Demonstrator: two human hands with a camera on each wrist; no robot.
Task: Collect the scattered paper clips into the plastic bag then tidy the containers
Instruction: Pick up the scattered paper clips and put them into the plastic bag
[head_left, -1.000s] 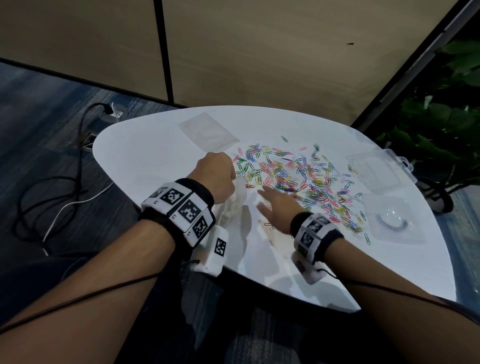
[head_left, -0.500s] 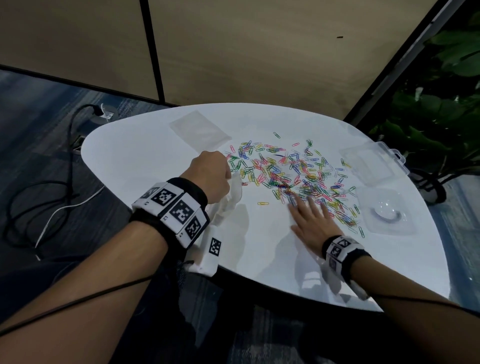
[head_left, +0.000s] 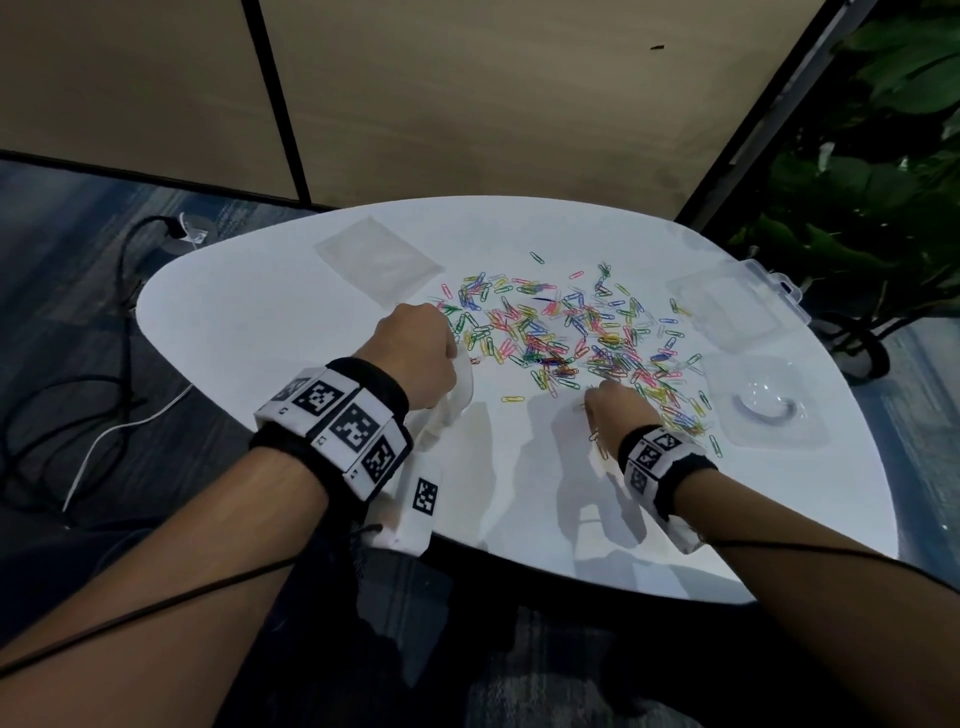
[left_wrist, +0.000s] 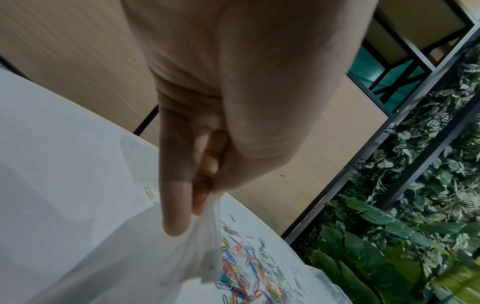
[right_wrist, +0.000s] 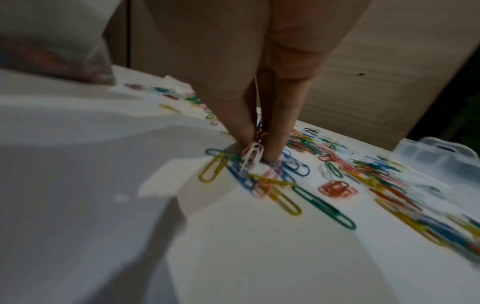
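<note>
Many coloured paper clips (head_left: 566, 332) lie scattered over the middle of the white table (head_left: 249, 322). My left hand (head_left: 415, 348) pinches the rim of a thin clear plastic bag (head_left: 460, 397) and holds it up just left of the pile; the left wrist view shows the left hand (left_wrist: 205, 195) with the bag (left_wrist: 142, 257) hanging below it. My right hand (head_left: 610, 408) sits at the near edge of the pile. In the right wrist view the right hand (right_wrist: 257, 152) has its fingertips on the table, pinching a few paper clips (right_wrist: 253, 153) between them.
A second flat clear bag (head_left: 379, 260) lies at the back left of the table. A clear plastic box (head_left: 737, 301) and a clear round-dished container (head_left: 763, 410) stand at the right. Cables (head_left: 93, 364) lie on the floor at left; plants (head_left: 857, 218) stand at right.
My right hand went from beside the bag to lying flat on the clips, and now its fingers have closed on a few clips at the near edge. The left hand still holds the bag.
</note>
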